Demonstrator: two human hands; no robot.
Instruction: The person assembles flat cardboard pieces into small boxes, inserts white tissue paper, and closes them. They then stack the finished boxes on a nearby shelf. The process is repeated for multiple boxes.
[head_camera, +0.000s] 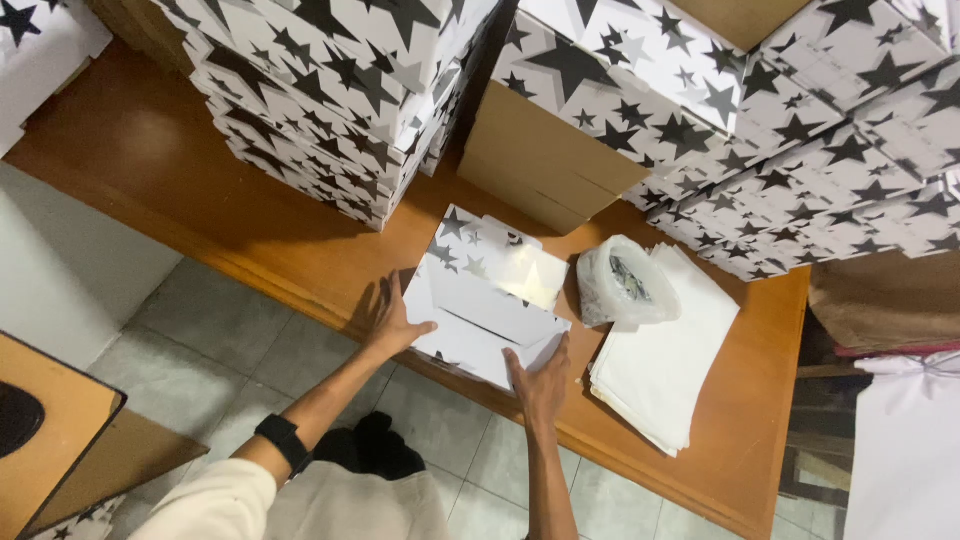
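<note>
A partly folded cardboard box (490, 300), white with black stars and a glossy flap, is held at the near edge of the orange-brown wooden table (150, 150). The left hand (392, 322) is laid flat against the box's left side, fingers spread wide and nothing gripped. The right hand (540, 380) is pressed on the near right corner, fingers extended and fairly close together, thumb apart; nothing is clasped.

As a judgement, the box could be pushed off the near edge, since it is sitting right at the lip and part of it appears to overhang the tiled floor (250, 340). A thin flap could also be creased crookedly if pressure is applied unevenly by the two hands. The glossy surface looks slippery, so a palm could slide.

Just right of the box, a roll wrapped in clear crinkled plastic (625, 283) is resting on a stack of flat white sheets (670, 370), smooth and square-edged. At the far side, finished star-printed boxes (320, 110) are stacked high on the left and right, with plain brown cardboard (545, 160) shown on one unprinted face. A black wristband (283, 438) is worn on the left wrist.
</note>
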